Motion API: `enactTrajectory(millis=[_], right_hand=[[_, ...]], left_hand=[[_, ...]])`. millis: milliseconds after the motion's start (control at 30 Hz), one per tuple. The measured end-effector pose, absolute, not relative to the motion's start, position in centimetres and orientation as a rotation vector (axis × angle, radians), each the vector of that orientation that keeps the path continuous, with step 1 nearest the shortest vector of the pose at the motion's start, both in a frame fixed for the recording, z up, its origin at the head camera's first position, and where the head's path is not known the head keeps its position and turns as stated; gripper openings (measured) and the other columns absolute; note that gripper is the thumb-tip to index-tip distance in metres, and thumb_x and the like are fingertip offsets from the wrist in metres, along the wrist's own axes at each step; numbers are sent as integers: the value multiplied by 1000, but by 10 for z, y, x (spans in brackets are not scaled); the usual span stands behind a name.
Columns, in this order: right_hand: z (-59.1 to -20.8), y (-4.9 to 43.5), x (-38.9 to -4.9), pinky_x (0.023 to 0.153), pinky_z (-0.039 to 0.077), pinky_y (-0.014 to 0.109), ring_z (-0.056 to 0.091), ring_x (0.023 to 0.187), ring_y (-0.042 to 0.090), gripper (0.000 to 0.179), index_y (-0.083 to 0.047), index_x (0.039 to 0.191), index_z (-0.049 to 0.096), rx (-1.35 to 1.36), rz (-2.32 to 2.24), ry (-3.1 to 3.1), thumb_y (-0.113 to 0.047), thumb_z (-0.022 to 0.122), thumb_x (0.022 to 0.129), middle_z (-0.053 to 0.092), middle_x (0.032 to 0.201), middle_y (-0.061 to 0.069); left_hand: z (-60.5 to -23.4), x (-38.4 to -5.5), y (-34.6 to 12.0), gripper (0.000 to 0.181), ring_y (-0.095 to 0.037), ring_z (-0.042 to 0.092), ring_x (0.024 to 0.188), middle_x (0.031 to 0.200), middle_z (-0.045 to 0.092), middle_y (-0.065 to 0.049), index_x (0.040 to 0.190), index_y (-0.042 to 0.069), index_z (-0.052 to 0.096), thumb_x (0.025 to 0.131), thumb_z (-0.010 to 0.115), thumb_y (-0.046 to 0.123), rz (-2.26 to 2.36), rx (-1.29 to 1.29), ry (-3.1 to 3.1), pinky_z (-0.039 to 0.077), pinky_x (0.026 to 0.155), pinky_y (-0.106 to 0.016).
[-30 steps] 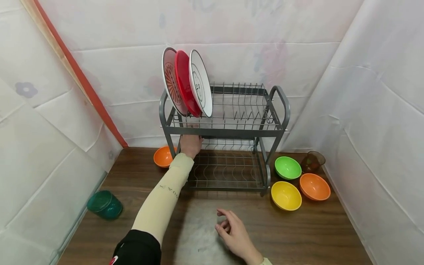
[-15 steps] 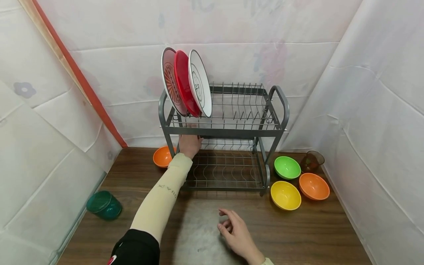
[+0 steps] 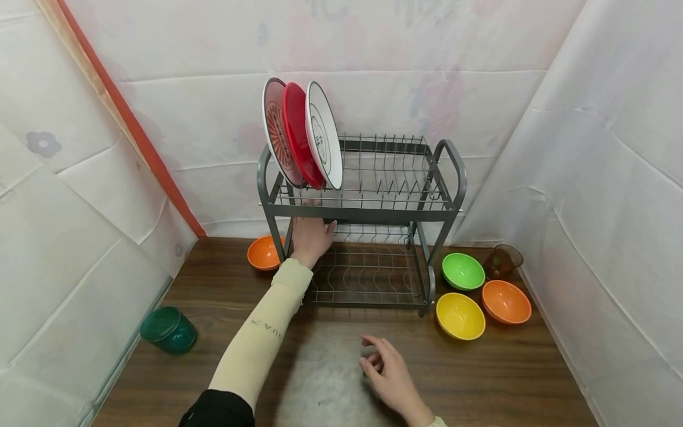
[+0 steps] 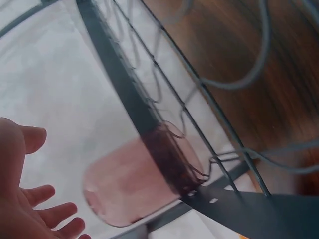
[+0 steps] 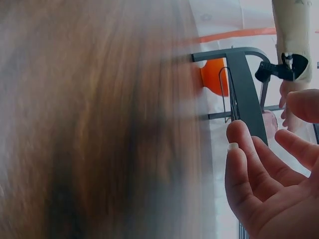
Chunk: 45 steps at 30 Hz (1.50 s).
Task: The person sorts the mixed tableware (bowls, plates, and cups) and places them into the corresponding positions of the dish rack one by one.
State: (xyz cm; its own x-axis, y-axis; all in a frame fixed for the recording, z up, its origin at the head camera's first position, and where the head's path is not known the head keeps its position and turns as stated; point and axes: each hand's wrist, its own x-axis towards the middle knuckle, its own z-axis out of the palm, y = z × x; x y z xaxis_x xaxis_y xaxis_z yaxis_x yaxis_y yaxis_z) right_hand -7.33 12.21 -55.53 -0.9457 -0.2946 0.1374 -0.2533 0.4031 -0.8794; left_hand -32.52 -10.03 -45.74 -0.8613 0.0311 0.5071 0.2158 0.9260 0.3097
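My left hand (image 3: 312, 237) reaches between the tiers of the grey two-tier dish rack (image 3: 363, 212) at its left end. In the left wrist view its fingers (image 4: 57, 215) are spread and touch nothing. Beside them, apart from the hand, a clear pink cup (image 4: 134, 181) sits at a corner of the lower tier, against the rack's dark bar. The head view hides this cup behind hand and rack. Above the table in front of the rack, my right hand (image 3: 392, 376) hangs with loosely bent fingers and holds nothing.
A pink-and-white plate (image 3: 277, 130), a red plate (image 3: 300, 136) and a white plate (image 3: 324, 136) lean on the top tier. Orange (image 3: 264, 254), green (image 3: 463, 271), yellow (image 3: 460, 316) and another orange bowl (image 3: 507, 302) flank the rack, with a brown cup (image 3: 501, 262) and teal cup (image 3: 169, 330).
My left hand has drawn back slightly toward me, its thumb now spread out to the right. The right hand has shifted a little to the right.
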Motion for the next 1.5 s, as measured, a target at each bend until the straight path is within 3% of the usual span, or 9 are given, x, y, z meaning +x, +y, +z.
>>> enactTrajectory(millis=[167, 433, 633, 800, 1067, 1267, 1500], right_hand=[[-552, 128, -75, 67, 54, 25, 62, 82, 5, 39, -5, 134, 57, -463, -1596, 2625, -10, 66, 96, 61, 120, 13], [-543, 137, -82, 66, 53, 26, 59, 81, 5, 28, -17, 117, 66, -457, -1589, 2808, -6, 71, 92, 64, 108, 3], [-535, 146, -90, 69, 55, 30, 61, 86, 7, 28, -19, 113, 68, -451, -1584, 2904, -3, 73, 90, 64, 110, -4], [-527, 156, -96, 70, 56, 32, 62, 88, 10, 29, -17, 114, 69, -434, -1568, 2970, -2, 73, 89, 65, 110, 3], [-511, 188, -108, 76, 56, 37, 62, 96, 16, 27, -10, 115, 69, -376, -1491, 3142, -5, 74, 89, 65, 111, 3], [-497, 212, -117, 74, 56, 45, 61, 91, 20, 25, -3, 115, 69, -328, -1392, 3258, -5, 73, 90, 65, 104, 9], [-480, 246, -128, 79, 53, 54, 60, 98, 31, 24, 0, 115, 68, -287, -1277, 3353, -6, 70, 92, 64, 111, 15]], left_hand=[[-456, -304, -93, 65, -44, 47, 127, 142, 49, -26, 143, -5, 46, 93, 70, 29, -514, -237, -2471, 39, 104, -55], [-457, -257, -85, 44, -37, 48, 124, 134, 55, -18, 132, 3, 56, 97, 63, 29, -674, -314, -2465, 37, 106, -49], [-469, -212, -79, 36, -32, 56, 114, 126, 61, -12, 125, 7, 61, 98, 61, 31, -801, -353, -2435, 47, 93, -48], [-485, -176, -78, 30, -27, 59, 104, 118, 65, -8, 119, 8, 64, 98, 62, 28, -931, -362, -2429, 49, 91, -45], [-506, -134, -80, 13, -11, 61, 81, 90, 66, 7, 105, 13, 68, 98, 65, 24, -1134, -294, -2405, 49, 67, -31], [-521, -114, -85, 7, -3, 57, 74, 82, 62, 15, 97, 16, 67, 97, 67, 22, -1242, -240, -2397, 50, 65, -31], [-535, -92, -91, 4, 0, 55, 70, 80, 59, 17, 97, 18, 66, 97, 67, 22, -1229, -204, -2559, 48, 63, -25]])
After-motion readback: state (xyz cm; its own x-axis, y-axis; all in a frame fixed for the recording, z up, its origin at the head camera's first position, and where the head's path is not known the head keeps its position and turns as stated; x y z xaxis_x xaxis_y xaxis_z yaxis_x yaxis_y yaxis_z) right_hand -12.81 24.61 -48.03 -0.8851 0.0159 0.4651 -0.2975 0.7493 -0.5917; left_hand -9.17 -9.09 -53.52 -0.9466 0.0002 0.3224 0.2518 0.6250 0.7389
